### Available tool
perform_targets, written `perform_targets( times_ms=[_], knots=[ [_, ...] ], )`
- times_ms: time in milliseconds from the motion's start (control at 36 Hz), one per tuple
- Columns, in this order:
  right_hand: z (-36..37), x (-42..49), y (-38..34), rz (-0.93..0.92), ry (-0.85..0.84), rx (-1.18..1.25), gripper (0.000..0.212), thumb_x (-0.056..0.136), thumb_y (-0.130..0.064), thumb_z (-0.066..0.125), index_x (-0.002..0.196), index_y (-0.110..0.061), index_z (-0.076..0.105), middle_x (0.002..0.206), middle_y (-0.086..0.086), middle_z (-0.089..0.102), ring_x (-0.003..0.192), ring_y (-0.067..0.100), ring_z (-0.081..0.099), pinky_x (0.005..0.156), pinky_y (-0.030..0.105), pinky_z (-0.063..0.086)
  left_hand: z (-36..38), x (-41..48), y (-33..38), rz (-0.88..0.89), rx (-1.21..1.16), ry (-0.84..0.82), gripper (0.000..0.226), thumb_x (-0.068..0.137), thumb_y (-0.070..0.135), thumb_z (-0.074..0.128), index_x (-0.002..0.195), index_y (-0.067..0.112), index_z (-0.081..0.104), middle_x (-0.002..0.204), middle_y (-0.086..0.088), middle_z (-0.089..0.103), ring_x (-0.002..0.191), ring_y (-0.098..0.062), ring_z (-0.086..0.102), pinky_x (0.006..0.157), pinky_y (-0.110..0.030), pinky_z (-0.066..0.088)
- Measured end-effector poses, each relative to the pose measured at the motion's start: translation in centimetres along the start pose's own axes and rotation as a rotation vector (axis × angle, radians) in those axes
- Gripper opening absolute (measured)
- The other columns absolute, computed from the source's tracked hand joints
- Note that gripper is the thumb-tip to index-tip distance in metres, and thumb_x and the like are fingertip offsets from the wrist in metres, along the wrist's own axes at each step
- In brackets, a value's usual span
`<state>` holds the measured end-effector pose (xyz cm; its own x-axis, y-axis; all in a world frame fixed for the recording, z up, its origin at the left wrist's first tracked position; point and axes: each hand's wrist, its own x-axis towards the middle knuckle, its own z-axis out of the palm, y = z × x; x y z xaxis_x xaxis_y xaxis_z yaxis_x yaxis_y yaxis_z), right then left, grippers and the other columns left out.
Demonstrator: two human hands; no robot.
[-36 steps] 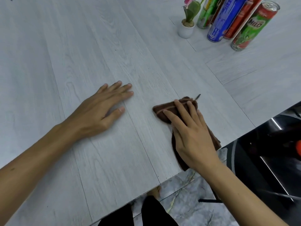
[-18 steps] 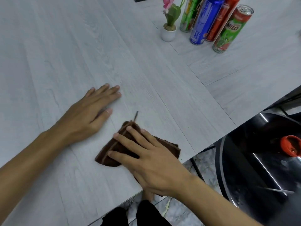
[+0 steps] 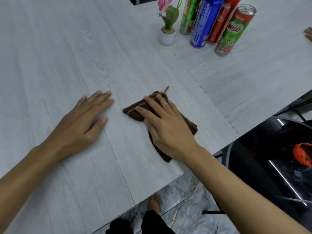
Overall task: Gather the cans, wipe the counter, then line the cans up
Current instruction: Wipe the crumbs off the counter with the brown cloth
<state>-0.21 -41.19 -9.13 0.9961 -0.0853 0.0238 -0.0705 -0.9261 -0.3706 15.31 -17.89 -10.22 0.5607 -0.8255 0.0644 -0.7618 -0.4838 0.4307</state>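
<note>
Wiping stage in progress on the desk (image 3: 67, 56).
We find the right hand (image 3: 167, 125), fingers straight, pressing the brown cloth (image 3: 135, 110) at frame centre; the left hand (image 3: 82, 122) lies flat, holding nothing, likely bracing. Four cans (image 3: 204, 24) stand bunched upper right, clear of the wiping.

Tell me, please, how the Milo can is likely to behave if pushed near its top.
The Milo can stands tall and slim on a narrow base, so it would probably tip rather than slide. Being a smooth cylinder, it would likely roll once down. The red can stands close beside it and might get knocked.
</note>
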Motion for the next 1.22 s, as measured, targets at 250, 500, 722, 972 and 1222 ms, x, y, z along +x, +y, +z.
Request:
perform_targets(
  times_ms=[250, 500, 722, 972, 1222],
  knots=[
    [-0.1, -4.3, 0.4, 0.244, 0.061, 0.088, 0.057, 0.106, -0.052, 0.011, 0.157, -0.038, 0.033, 0.17, -0.006, 0.01, 0.157, 0.019, -0.007, 0.126, 0.042, -0.004, 1.0, -0.5, 2.3, -0.025, 0.005, 0.008, 0.06, 0.104, 0.05, 0.038, 0.159, 0.027, 0.032, 0.168, 0.014, 0.021, 0.156, -0.004, 0.011, 0.128, -0.034, 0.006],
    [-5.0, -8.1, 1.2, 0.365, 0.27, 0.346, 0.048, 0.103, -0.04, 0.052, 0.15, -0.031, 0.047, 0.157, -0.005, 0.04, 0.144, 0.01, 0.031, 0.119, 0.035, 0.029, 1.6, -2.5, 8.7, -0.075, -0.041, 0.106, 0.054, 0.103, 0.045, 0.042, 0.152, 0.022, 0.048, 0.161, 0.006, 0.038, 0.15, -0.01, 0.031, 0.123, -0.034, 0.025],
    [-9.9, -9.1, 4.6, 0.54, 0.018, 0.415, 0.054, 0.091, -0.049, 0.063, 0.143, -0.05, 0.045, 0.124, -0.012, 0.059, 0.094, -0.002, 0.059, 0.074, 0.019, 0.042, 2.3, -3.5, 15.3, -0.275, -0.2, 0.149, 0.045, 0.099, 0.051, 0.052, 0.143, 0.04, 0.052, 0.127, 0.02, 0.058, 0.112, -0.002, 0.052, 0.091, -0.016, 0.035],
    [-9.5, -6.8, 5.2, 0.464, -0.189, 0.399, 0.05, 0.091, -0.036, 0.068, 0.138, -0.044, 0.054, 0.096, -0.01, 0.069, 0.088, 0.005, 0.064, 0.071, 0.019, 0.042, 3.3, -1.4, 18.6, -0.517, -0.264, 0.014, 0.039, 0.096, 0.057, 0.055, 0.134, 0.052, 0.053, 0.111, 0.017, 0.06, 0.092, -0.001, 0.055, 0.076, -0.021, 0.042],
    [-7.6, -5.7, 6.0, 0.441, -0.158, 0.439, 0.056, 0.08, -0.011, 0.071, 0.132, -0.027, 0.061, 0.096, -0.007, 0.061, 0.097, 0.018, 0.063, 0.08, 0.026, 0.05, 5.7, 0.7, 21.8, -0.661, -0.199, 0.127, 0.041, 0.092, 0.049, 0.067, 0.132, 0.039, 0.063, 0.106, 0.01, 0.06, 0.088, -0.005, 0.052, 0.068, -0.019, 0.035]
  ],
)
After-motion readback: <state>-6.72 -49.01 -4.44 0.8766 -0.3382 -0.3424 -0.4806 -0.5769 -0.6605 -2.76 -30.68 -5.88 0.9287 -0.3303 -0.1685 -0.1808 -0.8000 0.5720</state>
